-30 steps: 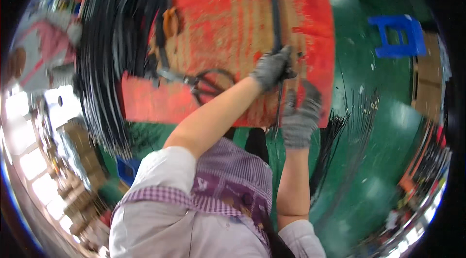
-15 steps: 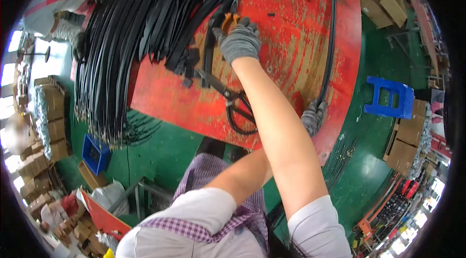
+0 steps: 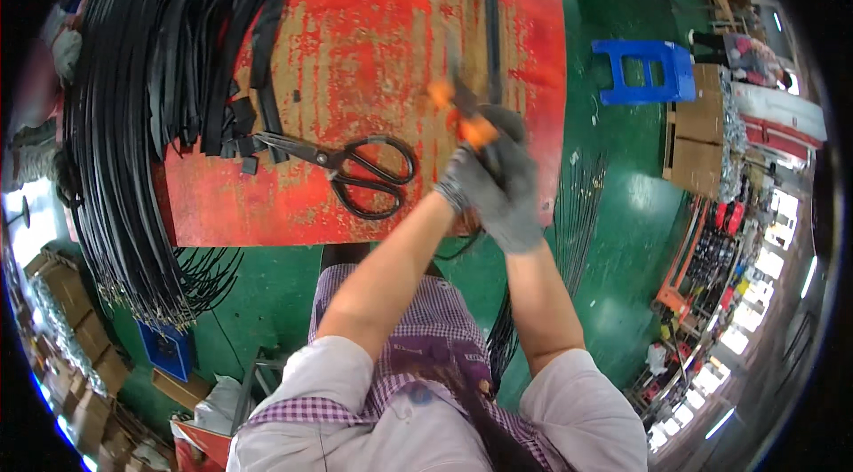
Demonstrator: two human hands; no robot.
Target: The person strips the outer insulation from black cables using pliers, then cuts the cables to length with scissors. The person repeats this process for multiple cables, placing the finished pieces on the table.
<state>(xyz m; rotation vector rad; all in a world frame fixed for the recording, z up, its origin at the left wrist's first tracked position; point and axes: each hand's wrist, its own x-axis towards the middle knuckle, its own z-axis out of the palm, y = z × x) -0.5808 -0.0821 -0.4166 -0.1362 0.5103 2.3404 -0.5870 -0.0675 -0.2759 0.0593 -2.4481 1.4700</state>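
Observation:
My gloved right hand [image 3: 515, 192] is closed round an orange-handled tool [image 3: 478, 131] with a pointed metal end, blurred by motion. Right beside it, partly overlapped, my gloved left hand [image 3: 464, 177] is closed on the lower part of a long black sleeved cable [image 3: 492, 19], which runs up the table's right side. The grip itself is mostly hidden between the gloves. Left of my hands, large black-handled scissors [image 3: 330, 160] lie open on the worn red table [image 3: 267, 214].
A thick bundle of black cables [image 3: 115, 161] hangs over the table's left edge. Small black cut pieces [image 3: 240, 117] lie near the scissor tips. A blue stool [image 3: 644, 72] stands on the green floor, beside cardboard boxes [image 3: 697, 130]. More thin cables [image 3: 577, 214] hang at the right.
My right hand has drawn the orange-handled tool back from the far middle of the table to my left hand. My arms are no longer crossed, and the view has shifted right.

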